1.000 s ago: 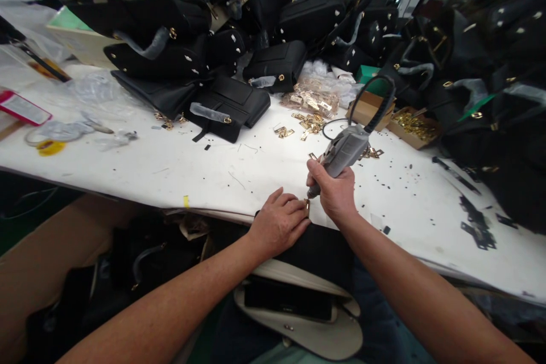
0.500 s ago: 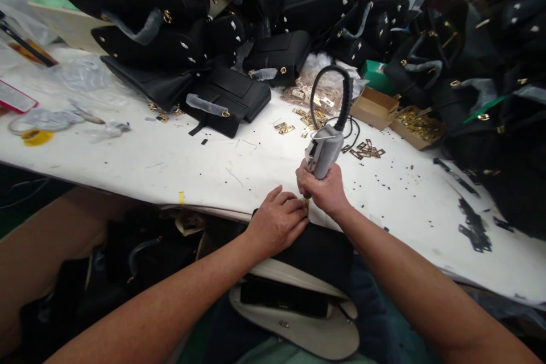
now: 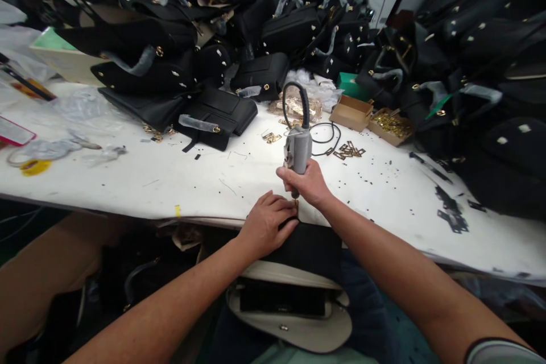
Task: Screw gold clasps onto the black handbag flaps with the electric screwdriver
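Observation:
My right hand [image 3: 309,183] is wrapped round a grey electric screwdriver [image 3: 300,151], held upright with its tip pointing down. A black coiled cord loops from its top. Under the tip is a small gold metal fitting [image 3: 296,205] at the edge of a black handbag [image 3: 313,242]. My left hand [image 3: 267,224] holds that edge, its fingers close together beside the fitting and partly hiding it. The bag lies across my lap against the table edge, its beige-lined flap [image 3: 315,333] hanging open towards me.
Black handbags [image 3: 222,114] are piled along the back of the white table [image 3: 128,176]. Gold plates [image 3: 350,151] lie loose near a cardboard box [image 3: 352,112] and a box of gold hardware [image 3: 390,125]. Black strips [image 3: 452,210] lie at the right. More bags [image 3: 140,273] sit below, left.
The view has tilted up, showing more of the back. The screwdriver stands straighter and its cord has shifted left. Both hands stay at the same edge of the bag.

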Demonstrator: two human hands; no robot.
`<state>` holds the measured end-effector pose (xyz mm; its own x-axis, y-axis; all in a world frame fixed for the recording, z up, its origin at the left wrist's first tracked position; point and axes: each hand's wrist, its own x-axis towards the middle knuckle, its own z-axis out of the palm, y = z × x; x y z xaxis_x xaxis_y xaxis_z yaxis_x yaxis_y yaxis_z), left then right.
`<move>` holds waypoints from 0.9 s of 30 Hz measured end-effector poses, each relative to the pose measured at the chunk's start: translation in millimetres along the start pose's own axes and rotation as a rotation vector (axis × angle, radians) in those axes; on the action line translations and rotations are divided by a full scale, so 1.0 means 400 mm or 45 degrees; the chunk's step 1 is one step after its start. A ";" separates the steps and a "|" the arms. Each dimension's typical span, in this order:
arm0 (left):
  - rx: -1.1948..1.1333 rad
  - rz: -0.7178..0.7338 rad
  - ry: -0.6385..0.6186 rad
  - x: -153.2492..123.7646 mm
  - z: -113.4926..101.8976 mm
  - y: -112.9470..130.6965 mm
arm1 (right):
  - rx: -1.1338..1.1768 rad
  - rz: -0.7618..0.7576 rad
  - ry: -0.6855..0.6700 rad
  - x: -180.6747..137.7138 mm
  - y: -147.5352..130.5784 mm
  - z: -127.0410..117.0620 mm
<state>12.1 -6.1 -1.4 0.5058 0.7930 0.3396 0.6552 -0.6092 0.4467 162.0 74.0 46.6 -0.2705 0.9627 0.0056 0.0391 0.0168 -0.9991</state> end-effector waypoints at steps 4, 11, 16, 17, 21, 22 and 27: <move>-0.018 0.000 -0.022 0.001 -0.001 -0.003 | 0.177 -0.133 0.128 -0.013 -0.032 -0.035; 0.011 0.022 0.057 0.000 0.010 -0.011 | 0.316 -0.413 0.493 -0.055 -0.114 -0.244; 0.142 0.096 0.139 0.007 0.011 -0.027 | 0.204 -0.470 0.848 -0.078 -0.087 -0.441; 0.170 0.110 0.147 0.007 0.011 -0.028 | 0.177 -0.476 0.920 -0.079 -0.077 -0.472; 0.234 0.136 0.140 0.004 0.010 -0.025 | 0.104 -0.433 1.114 -0.069 -0.032 -0.551; 0.237 0.143 0.140 0.002 0.011 -0.025 | 0.089 -0.411 1.140 -0.064 -0.020 -0.561; 0.225 0.177 0.159 -0.009 0.019 -0.046 | 0.001 -0.328 1.225 -0.032 0.036 -0.601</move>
<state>2.7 2.3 -17.2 0.5321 0.6890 0.4922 0.6774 -0.6951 0.2408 397.3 127.0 42.2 0.6246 0.7385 0.2538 0.0880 0.2564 -0.9626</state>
